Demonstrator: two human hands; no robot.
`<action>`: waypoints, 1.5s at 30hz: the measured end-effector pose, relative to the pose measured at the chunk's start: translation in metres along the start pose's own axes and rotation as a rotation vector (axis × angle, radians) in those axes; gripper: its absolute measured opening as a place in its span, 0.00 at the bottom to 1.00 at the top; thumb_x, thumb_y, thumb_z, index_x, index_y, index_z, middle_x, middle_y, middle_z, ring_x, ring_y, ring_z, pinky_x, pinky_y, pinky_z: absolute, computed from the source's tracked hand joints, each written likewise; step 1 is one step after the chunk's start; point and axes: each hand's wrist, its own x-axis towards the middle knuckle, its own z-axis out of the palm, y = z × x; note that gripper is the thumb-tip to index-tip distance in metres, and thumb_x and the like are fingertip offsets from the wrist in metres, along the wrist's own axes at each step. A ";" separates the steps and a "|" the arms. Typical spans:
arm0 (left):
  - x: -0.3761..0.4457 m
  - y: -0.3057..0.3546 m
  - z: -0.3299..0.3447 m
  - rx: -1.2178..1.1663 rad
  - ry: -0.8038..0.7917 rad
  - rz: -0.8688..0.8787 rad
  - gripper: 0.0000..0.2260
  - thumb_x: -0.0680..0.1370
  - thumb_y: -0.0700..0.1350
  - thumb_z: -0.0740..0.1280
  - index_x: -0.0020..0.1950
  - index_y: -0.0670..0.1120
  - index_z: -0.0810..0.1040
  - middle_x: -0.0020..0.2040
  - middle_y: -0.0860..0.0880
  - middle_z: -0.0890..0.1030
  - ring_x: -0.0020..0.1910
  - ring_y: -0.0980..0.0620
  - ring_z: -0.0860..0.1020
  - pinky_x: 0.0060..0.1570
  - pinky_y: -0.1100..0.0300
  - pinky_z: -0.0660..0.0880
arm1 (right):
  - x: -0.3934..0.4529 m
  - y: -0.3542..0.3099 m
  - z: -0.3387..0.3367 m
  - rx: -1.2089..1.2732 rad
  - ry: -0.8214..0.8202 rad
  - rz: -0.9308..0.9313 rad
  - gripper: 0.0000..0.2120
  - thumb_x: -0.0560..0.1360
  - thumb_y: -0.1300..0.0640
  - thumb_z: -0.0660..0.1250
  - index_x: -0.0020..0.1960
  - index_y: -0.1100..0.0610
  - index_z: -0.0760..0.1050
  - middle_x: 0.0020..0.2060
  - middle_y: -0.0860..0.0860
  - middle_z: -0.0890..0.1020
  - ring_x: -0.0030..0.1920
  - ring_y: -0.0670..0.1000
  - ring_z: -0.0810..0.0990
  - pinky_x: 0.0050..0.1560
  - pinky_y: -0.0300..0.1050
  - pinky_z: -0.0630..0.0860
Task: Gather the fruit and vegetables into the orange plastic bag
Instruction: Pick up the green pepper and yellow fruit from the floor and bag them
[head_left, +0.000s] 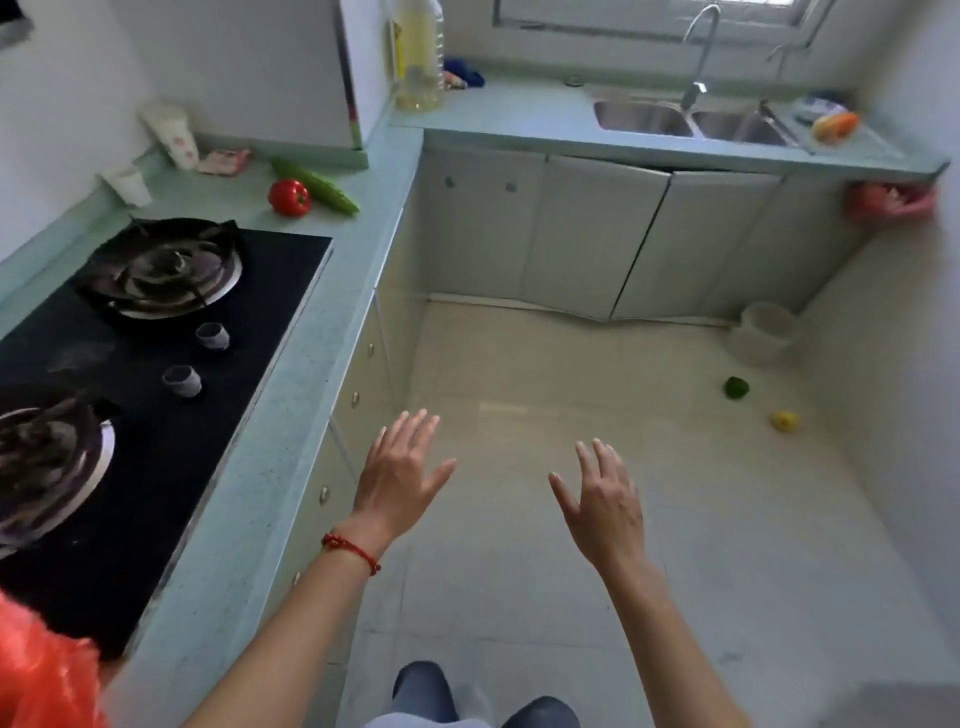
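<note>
Both the left hand (400, 480) and right hand (605, 501) are hanging wide open and empty, so I'd be grabbing the orange plastic bag (44, 675) at near left first, then heading for the far-left red pepper (289, 197) and cucumber (315, 185).

Black gas hob (171, 364) set into surface (322, 322); beyond hob, oil bottle (420, 57); far right of hob, double sink (691, 120).

both bare forearms reach forward, side by side and apart. the left hand (397, 480) is open, palm down, fingers spread and pointing ahead, thumb out to the right; a red bracelet (351, 550) circles its wrist. the right hand (605, 506) is open too, fingers loosely spread, thumb out to the left. neither holds anything.
</note>
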 end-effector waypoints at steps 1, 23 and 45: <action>0.006 0.005 0.003 0.002 -0.018 0.037 0.36 0.70 0.64 0.46 0.71 0.43 0.64 0.72 0.42 0.67 0.73 0.43 0.62 0.71 0.47 0.58 | -0.003 0.006 -0.003 -0.002 0.010 0.039 0.26 0.75 0.46 0.62 0.65 0.63 0.70 0.65 0.63 0.73 0.67 0.62 0.70 0.62 0.57 0.70; 0.071 0.146 0.090 -0.041 -0.278 0.485 0.34 0.72 0.62 0.49 0.69 0.40 0.67 0.69 0.40 0.70 0.71 0.40 0.64 0.70 0.44 0.61 | -0.054 0.127 -0.039 0.027 0.103 0.544 0.28 0.77 0.45 0.57 0.72 0.59 0.60 0.73 0.58 0.63 0.74 0.56 0.57 0.72 0.49 0.55; 0.250 0.292 0.197 -0.019 -0.334 0.562 0.35 0.71 0.63 0.47 0.69 0.42 0.66 0.70 0.41 0.70 0.71 0.40 0.64 0.70 0.46 0.61 | 0.099 0.305 -0.075 0.054 0.073 0.662 0.28 0.78 0.44 0.54 0.73 0.57 0.56 0.74 0.56 0.59 0.75 0.54 0.54 0.72 0.47 0.53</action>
